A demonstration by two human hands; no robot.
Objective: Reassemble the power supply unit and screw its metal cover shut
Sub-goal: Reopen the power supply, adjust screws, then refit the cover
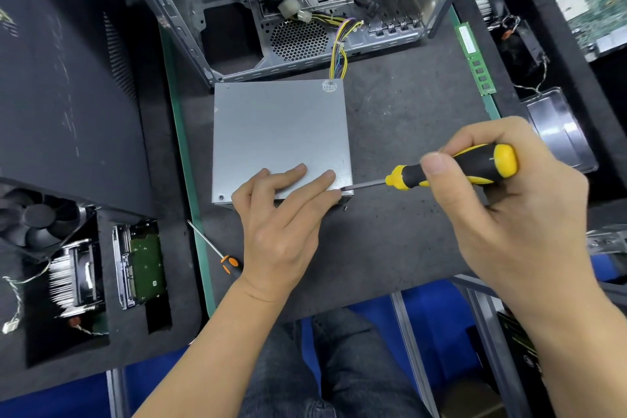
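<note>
The power supply unit [278, 132] lies flat on the dark mat, its grey metal cover on top and its wire bundle [339, 54] running off the far edge. My left hand [281, 224] rests on the cover's near right corner, fingers straight and pressing down. My right hand [509, 200] grips a yellow and black screwdriver [454, 168]. Its tip meets the cover's near right corner beside my left fingertips. A small loose screw [345, 208] lies on the mat just below that corner.
An open computer case [305, 10] stands behind the unit. A second, orange-handled screwdriver [217, 253] lies left of my left wrist. A RAM stick [475, 58] and a metal drive [559, 132] lie at the right. Foam trays at left hold a fan [37, 220], heatsink and hard drive [142, 265].
</note>
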